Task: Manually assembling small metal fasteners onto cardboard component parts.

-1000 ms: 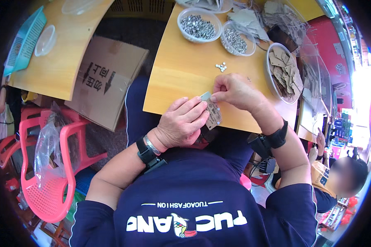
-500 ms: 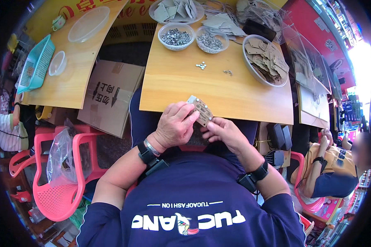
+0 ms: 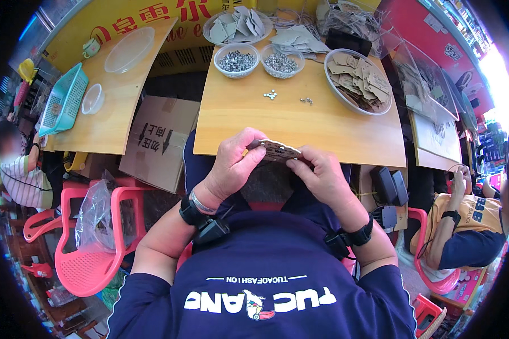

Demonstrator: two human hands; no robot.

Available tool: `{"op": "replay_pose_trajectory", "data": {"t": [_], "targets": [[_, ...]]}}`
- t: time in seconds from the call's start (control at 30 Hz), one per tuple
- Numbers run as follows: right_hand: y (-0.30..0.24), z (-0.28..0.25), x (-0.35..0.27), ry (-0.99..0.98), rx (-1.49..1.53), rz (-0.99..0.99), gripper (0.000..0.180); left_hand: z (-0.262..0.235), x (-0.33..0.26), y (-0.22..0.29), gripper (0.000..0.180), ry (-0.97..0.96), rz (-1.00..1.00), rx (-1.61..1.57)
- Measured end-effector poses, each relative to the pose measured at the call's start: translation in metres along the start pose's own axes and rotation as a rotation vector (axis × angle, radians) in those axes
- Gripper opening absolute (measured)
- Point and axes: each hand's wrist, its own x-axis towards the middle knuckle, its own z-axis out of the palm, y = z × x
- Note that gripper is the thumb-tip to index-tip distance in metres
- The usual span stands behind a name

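Note:
Held above the near edge of the wooden table (image 3: 232,116) is a small brown card (image 3: 281,150), tilted so that it shows partly edge-on, with small pale round studs on it. My left hand (image 3: 236,161) is closed on its left end, thumb in front. My right hand (image 3: 322,174) pinches the right end between thumb and fingers. Beyond the hands lie a little group of whitish round pieces (image 3: 270,95) and a few dark metal bits (image 3: 306,101). A large bowl (image 3: 373,112) at the right holds many brown cards (image 3: 359,79).
Two tubs, a left one (image 3: 236,74) and a right one (image 3: 281,75), hold small silvery pieces. Grey cards (image 3: 300,39) are heaped behind. Left are a side table (image 3: 121,93) with a turquoise basket (image 3: 65,104), a carton (image 3: 161,138) and a pink chair (image 3: 90,271). People sit at both sides.
Both hands have tipped the brown card from a slanted, face-showing pose to a nearly level, edge-on one. My left hand's fingers moved behind it. The whole view has shifted slightly.

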Motion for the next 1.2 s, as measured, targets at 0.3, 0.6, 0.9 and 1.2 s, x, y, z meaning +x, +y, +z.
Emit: {"op": "replay_pose_trajectory", "data": {"t": [0.3,0.6,0.9,1.2], "targets": [[-0.01,-0.001,0.009,0.197,0.228,-0.323,0.021,-0.009,-0.004,0.026,0.013,0.143,0.304,0.069],[-0.027,0.005,0.017,0.367,0.206,-0.585,0.033,-0.028,-0.011,0.051,0.018,0.178,0.493,0.321],[-0.036,0.009,0.023,0.43,0.232,-0.786,0.031,-0.032,-0.026,0.073,0.015,0.234,0.561,0.44],[-0.032,0.009,0.018,0.456,0.252,-0.724,0.028,-0.025,-0.028,0.066,0.009,0.221,0.346,0.221]]}}
